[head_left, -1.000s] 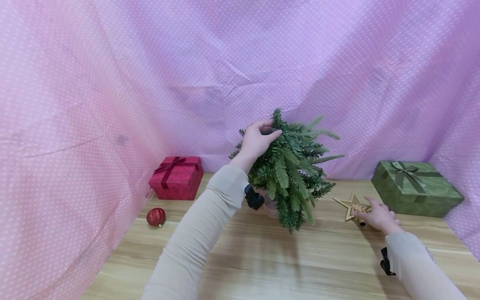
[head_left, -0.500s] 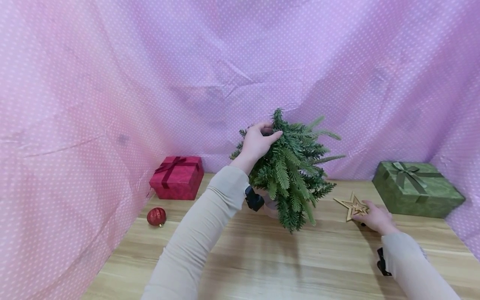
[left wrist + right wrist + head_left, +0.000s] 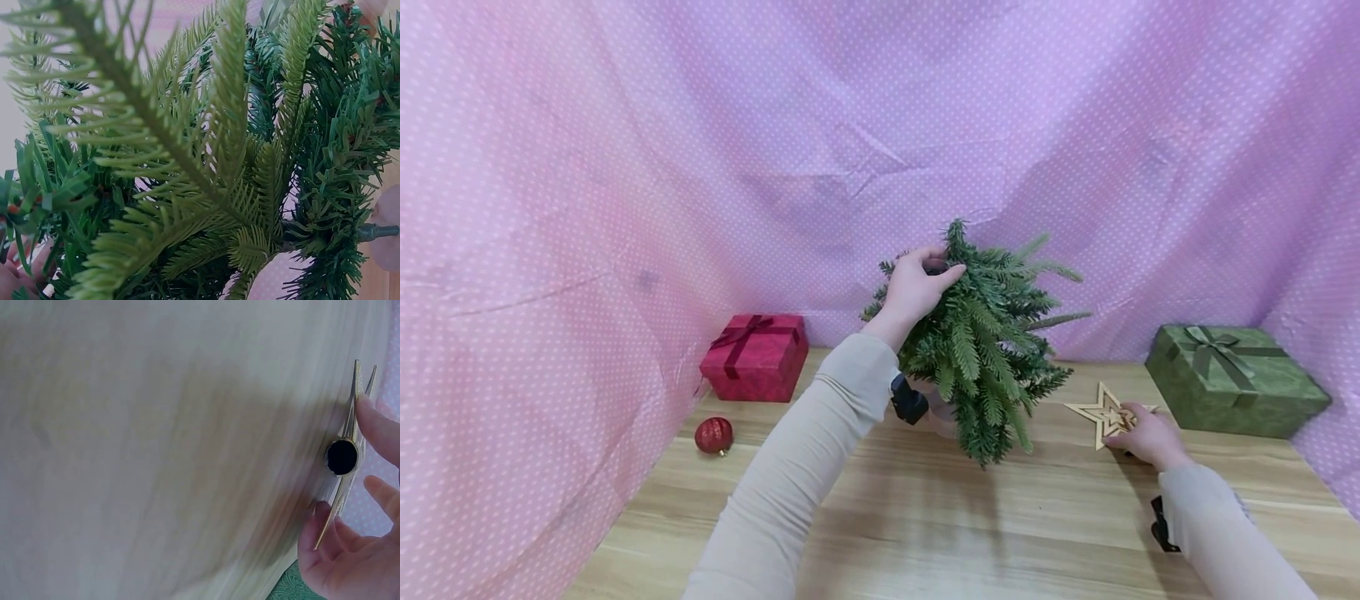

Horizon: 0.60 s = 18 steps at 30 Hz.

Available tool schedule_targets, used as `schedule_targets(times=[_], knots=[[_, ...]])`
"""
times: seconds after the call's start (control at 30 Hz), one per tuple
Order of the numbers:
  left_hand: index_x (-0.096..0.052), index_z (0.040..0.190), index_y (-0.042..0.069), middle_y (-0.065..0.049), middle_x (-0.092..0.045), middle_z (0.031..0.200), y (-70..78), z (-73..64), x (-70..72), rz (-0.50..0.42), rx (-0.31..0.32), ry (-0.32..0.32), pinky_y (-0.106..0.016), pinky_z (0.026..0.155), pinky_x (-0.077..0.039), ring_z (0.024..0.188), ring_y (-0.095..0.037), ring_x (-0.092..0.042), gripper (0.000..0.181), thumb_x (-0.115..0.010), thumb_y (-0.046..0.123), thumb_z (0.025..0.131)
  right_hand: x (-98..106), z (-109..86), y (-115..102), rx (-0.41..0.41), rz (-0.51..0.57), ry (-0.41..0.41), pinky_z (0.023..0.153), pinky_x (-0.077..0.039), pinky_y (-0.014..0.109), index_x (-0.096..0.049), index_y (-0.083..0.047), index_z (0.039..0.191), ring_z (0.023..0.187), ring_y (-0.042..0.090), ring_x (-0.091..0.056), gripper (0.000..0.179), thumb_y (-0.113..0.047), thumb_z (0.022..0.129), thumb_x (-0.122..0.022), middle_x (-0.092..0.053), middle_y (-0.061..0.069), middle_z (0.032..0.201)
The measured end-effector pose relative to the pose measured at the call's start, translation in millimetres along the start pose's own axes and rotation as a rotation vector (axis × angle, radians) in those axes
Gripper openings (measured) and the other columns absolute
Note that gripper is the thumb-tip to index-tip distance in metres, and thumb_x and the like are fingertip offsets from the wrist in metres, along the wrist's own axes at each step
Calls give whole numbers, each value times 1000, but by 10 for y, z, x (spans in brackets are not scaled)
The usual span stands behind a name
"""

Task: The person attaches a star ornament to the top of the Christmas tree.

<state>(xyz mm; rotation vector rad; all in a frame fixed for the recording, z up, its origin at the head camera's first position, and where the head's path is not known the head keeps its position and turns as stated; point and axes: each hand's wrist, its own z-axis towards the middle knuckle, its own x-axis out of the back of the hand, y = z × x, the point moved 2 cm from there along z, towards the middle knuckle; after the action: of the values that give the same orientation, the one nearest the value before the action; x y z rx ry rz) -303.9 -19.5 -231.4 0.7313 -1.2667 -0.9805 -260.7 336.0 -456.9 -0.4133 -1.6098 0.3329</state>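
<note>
A small artificial Christmas tree (image 3: 992,333) stands in the middle of the table. My left hand (image 3: 917,287) holds it just below the tip, thumb in front and fingers partly hidden by needles. In the left wrist view, green branches (image 3: 187,175) fill most of the picture. To the right of the tree, my right hand (image 3: 1152,435) pinches a gold star tree topper (image 3: 1105,414) by its edges. The right wrist view shows the star (image 3: 340,494) edge-on, its round dark socket facing the camera, between the thumb and fingers (image 3: 375,431).
On the left are a red gift box (image 3: 756,358) with a dark ribbon and a red bauble (image 3: 713,435). A green gift box (image 3: 1236,379) stands behind the right hand. Pink dotted cloth (image 3: 850,125) hangs around the wooden table (image 3: 925,517).
My right hand has moved slightly left and taken hold of the star, which has tilted a little. The left hand has stayed at the tree's top.
</note>
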Motion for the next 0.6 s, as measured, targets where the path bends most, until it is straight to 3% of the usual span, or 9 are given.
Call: schedule_targets(times=[0.37,0.6], knots=[[-56,132,18,-5,-58,123,-5,12,-15,15,5,-2,-38,91,-48,113,-22,-55,46,-65,34,90,-7,1,-23,91,42,104,83,-42,61,-40,15,125,102,59,-47,81,-24,67,-81,-48,44,116],[-55,132,19,-4,-58,124,1,17,-11,26,9,-11,-37,90,-48,113,-21,-55,46,-65,35,90,6,-11,-29,98,86,76,81,-43,59,-41,16,123,100,59,-50,64,-21,81,-72,-48,47,114]])
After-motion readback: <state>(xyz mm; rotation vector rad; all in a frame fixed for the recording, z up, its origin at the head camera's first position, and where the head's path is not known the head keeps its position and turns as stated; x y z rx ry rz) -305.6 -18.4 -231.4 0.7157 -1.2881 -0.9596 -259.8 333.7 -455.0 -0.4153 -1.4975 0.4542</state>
